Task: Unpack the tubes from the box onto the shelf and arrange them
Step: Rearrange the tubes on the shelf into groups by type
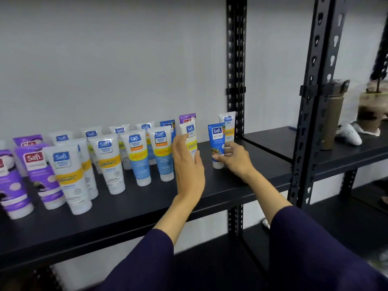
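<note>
While both hands grip tubes, a rack post (236,85) stands close right.

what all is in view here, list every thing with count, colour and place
purple Safi tubes: about four at the shelf's far left, one more at the back near the middle
white tubes with yellow band: several, left and middle, front and back rows
white tubes with blue lower half: two, middle front
dark blue Safi tube: one, right end
black metal shelf: one, across the frame, with perforated uprights
brown bottle: one, neighbouring shelf at right
iced drink cup: one, far right, blurred
white object: one, beside the bottle, unclear
left hand: on a white yellow-band tube
right hand: on the dark blue tube and a white one behind it
dark purple sleeves: two
</note>
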Tool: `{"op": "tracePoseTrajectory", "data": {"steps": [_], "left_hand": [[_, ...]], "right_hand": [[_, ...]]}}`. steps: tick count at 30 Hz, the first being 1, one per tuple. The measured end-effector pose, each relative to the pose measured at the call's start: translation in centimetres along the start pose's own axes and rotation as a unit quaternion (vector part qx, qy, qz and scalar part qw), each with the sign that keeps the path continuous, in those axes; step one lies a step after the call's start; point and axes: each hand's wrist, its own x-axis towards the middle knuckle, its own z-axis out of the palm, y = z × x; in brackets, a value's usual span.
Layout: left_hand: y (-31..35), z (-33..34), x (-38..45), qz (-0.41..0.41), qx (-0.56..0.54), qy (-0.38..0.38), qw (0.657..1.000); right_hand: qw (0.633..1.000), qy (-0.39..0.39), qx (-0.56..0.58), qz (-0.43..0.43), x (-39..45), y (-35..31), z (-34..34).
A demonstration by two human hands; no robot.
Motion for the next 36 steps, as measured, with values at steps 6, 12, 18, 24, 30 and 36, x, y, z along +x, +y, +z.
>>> {"op": "tracePoseTrajectory", "data": {"steps": [6, 12, 18, 24, 30, 36], "left_hand": [[-0.6, 0.8, 0.8, -0.156, -0.039, -0.054, 0.986], [-0.9, 1.0, 1.6, -0.231, -0.037, -0.111, 0.966], [-0.9, 0.9, 1.2, -0.277, -0.032, -0.119, 0.953], [0.7, -0.6, -1.0, -0.246, 0.017, -0.123, 0.961], [2.9, -3.2, -4.0, -0.056, 0.076, -0.172, 0.981], [4.1, -3.9, -9.6, 0.092, 0.202, -0.223, 0.949]], "right_hand": [[1.0, 0.005, 0.01, 0.016, -0.1, 0.1, -0.1], [1.0, -0.006, 0.01, 0.018, -0.2, 0.1, -0.2], [1.0, -0.005, -0.005, 0.025, -0.4, 0.2, -0.2], [0.993, 0.102, -0.054, 0.004, -2.2, -0.1, -0.3], [0.98, 0.155, -0.107, -0.067, -7.2, -1.1, -1.4], [0.967, 0.135, -0.214, -0.038, -14.6, 0.9, -2.5]]}}
